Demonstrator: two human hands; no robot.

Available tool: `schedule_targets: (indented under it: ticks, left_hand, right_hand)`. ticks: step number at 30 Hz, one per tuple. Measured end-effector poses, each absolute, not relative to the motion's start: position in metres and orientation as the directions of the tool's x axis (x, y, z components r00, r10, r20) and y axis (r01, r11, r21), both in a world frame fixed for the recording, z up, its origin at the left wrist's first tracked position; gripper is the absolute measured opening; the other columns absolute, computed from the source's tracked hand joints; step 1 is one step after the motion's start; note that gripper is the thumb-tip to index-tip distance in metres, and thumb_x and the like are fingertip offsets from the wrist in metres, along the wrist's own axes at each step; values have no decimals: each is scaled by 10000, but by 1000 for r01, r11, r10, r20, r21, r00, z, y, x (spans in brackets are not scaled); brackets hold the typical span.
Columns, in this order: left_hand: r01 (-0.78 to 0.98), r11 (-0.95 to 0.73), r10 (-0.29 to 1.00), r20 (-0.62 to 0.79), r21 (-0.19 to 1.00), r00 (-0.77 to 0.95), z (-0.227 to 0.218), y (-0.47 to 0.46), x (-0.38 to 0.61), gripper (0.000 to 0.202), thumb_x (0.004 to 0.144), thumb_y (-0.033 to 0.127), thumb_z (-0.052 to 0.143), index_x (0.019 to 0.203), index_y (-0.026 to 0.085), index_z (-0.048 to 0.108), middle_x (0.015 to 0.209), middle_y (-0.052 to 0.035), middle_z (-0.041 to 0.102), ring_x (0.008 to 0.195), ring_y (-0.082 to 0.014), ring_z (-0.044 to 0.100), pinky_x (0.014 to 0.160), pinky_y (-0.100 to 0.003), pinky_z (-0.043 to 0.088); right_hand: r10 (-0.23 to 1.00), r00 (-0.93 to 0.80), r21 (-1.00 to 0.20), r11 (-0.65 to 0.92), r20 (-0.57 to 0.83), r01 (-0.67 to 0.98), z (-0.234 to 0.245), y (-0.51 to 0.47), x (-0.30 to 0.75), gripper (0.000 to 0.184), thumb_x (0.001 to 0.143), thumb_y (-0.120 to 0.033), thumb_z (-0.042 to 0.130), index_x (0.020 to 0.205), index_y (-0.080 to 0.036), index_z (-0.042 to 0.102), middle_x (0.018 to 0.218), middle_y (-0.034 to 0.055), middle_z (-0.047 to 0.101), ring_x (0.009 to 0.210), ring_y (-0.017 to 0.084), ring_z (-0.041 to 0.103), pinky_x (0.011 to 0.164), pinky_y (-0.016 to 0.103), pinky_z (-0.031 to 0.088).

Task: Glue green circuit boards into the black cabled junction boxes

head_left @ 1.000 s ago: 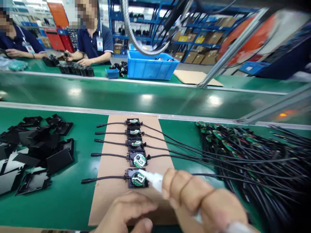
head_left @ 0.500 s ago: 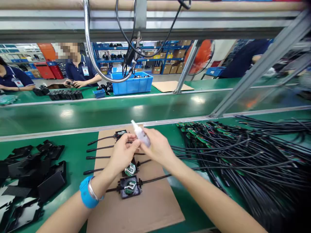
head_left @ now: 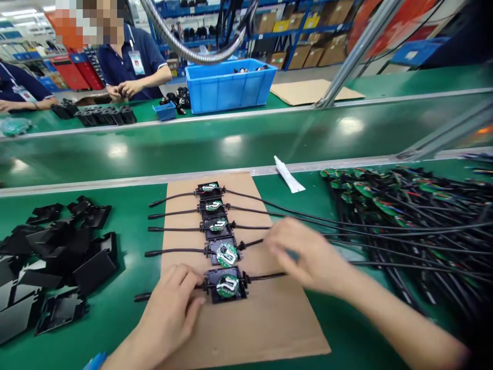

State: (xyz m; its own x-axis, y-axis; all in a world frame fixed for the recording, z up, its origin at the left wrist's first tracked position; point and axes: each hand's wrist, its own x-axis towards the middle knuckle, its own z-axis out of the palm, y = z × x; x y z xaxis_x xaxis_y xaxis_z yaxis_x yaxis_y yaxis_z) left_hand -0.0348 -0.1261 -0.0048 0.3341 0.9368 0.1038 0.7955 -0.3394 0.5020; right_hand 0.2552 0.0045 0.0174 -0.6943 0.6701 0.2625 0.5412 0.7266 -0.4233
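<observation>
My left hand (head_left: 173, 303) is low on the cardboard, thumb and fingers bent round the black cable (head_left: 142, 297) left of the nearest black case (head_left: 228, 285). That open case holds a round green circuit board with a white bead-like line on it. Smeared by motion, my right hand (head_left: 304, 252) is over the cables on the right side; whether its fingers hold a cable is unclear. Several similar cases, including the farthest one (head_left: 210, 189), form a column beyond the nearest. A white squeeze tube (head_left: 288, 176) lies on the green bench, apart from both hands.
Under the cases is a cardboard sheet (head_left: 246, 334). Loose black housings (head_left: 92, 267) are heaped at left, and a big cable bundle (head_left: 385, 216) spreads at right. Beyond the metal rail stand a blue bin (head_left: 231, 87) and a co-worker (head_left: 134, 61). A metal post (head_left: 358, 51) rises behind.
The white tube has left my hands and lies on the bench. My left hand has come down to the nearest case's cable, my right hand to the right-side cables. The view has tilted down.
</observation>
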Motion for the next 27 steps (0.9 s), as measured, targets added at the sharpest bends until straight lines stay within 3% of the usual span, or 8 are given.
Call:
schedule_targets:
  ticks: [3,5,8,12,20,24,27]
  left_hand:
    - [785,-392,920,185,481,346,-10,-123,-32,142,905,117,427,890,185,550,844,-50,591,790,-200,571,697,-337,500]
    - [751,-412,911,228,516,343,-5,-125,-32,138,928,127,409,908,183,534,819,-38,588,732,-169,571,640,-280,488]
    - [710,-415,910,249,569,332,6,-133,-33,123,942,140,406,942,185,520,794,-21,576,670,-135,568,566,-224,462]
    - [720,-403,913,188,565,363,10,-138,-30,137,950,156,395,954,196,526,782,-17,572,645,-137,579,551,-230,472]
    - [824,-347,928,40,448,369,6,-128,-21,198,958,189,330,936,220,523,808,-32,587,609,-191,596,509,-316,508]
    - [818,-326,932,15,474,363,6,-124,-23,192,949,195,337,925,225,525,798,-27,593,614,-200,605,505,-328,513]
    - [808,-270,943,-23,524,331,7,-121,-27,169,944,199,376,927,235,540,818,-13,621,653,-192,629,541,-317,522]
  right_hand:
    - [651,-730,-523,705,209,479,3,-49,243,116,842,-128,498,920,-175,569,874,86,608,846,210,539,725,365,481]
    - [672,-697,-529,698,250,483,-3,-65,240,123,870,-98,458,900,-179,544,819,70,598,774,190,541,666,340,488]
    - [596,-733,-476,775,329,416,5,-73,243,219,869,-74,424,1028,-166,542,839,78,625,740,181,571,612,299,491]
    - [485,-821,-358,856,300,374,31,-79,244,341,843,-91,445,1172,-115,533,862,94,652,720,191,601,547,291,466]
    - [505,-862,-323,825,52,464,34,-70,221,192,805,-51,460,888,-184,570,810,32,603,665,180,542,511,301,368]
    - [472,-881,-329,828,-28,454,33,-60,214,151,797,-60,474,839,-183,551,808,31,595,662,172,526,535,297,341]
    - [485,-873,-316,821,-55,476,35,-58,209,155,781,-111,511,909,-173,573,781,33,606,653,174,539,527,307,306]
